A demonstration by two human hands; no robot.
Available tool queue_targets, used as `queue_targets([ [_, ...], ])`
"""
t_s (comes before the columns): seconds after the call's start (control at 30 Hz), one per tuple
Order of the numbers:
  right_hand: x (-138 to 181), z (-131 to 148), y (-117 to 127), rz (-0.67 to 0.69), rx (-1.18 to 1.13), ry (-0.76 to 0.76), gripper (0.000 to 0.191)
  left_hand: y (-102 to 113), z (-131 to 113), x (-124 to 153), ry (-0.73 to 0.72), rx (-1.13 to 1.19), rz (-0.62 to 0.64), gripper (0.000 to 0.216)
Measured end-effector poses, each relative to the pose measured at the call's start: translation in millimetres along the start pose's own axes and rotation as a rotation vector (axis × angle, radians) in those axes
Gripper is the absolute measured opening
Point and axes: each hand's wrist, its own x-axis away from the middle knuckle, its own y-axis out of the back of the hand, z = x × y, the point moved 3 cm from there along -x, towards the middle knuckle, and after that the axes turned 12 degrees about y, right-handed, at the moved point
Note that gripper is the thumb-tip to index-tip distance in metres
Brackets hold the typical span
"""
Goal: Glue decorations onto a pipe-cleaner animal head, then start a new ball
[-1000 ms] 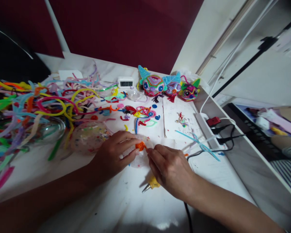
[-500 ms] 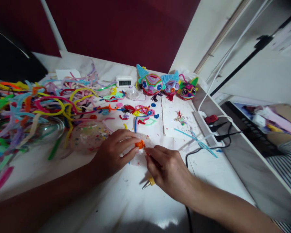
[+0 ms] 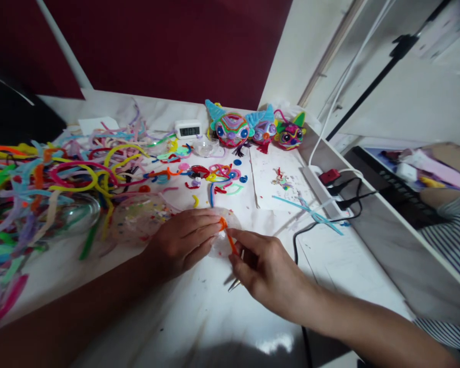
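My left hand [image 3: 184,240] rests on a clear plastic half-ball [image 3: 224,241] on the white table, its fingers closed against the ball's top. An orange pipe cleaner [image 3: 227,234] lies over the ball. My right hand [image 3: 264,268] pinches the lower end of that orange pipe cleaner just right of the ball. A metal tool tip [image 3: 234,284] pokes out from under my right hand.
A big heap of coloured pipe cleaners [image 3: 49,174] covers the left of the table. Three pipe-cleaner masks [image 3: 253,130] and a small white clock [image 3: 188,129] stand at the back. A power strip [image 3: 327,191] with cables runs along the right edge. Another clear dome [image 3: 138,217] lies left.
The orange pipe cleaner, coiled into a small wad a second ago, is drawn out into a strand by my right hand, which moved slightly back. The camera view shifted right.
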Motion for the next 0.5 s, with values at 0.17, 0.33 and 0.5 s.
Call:
queue_targets([
  [0.17, 2.3, -7.5, -9.7, -0.059, -0.344, -0.110, 0.017, -0.9, 3.5, 1.1, -0.027, -0.006, 0.009, 0.031],
  [0.33, 3.3, -10.7, -19.7, -0.161, -0.667, -0.226, 0.034, -0.3, 3.8, 0.4, -0.075, -0.016, 0.002, 0.030],
  [0.5, 1.6, -4.7, -23.2, -0.193, -0.766, -0.250, 0.037, 0.1, 2.0, -1.0, -0.111, -0.038, -0.010, 0.030],
])
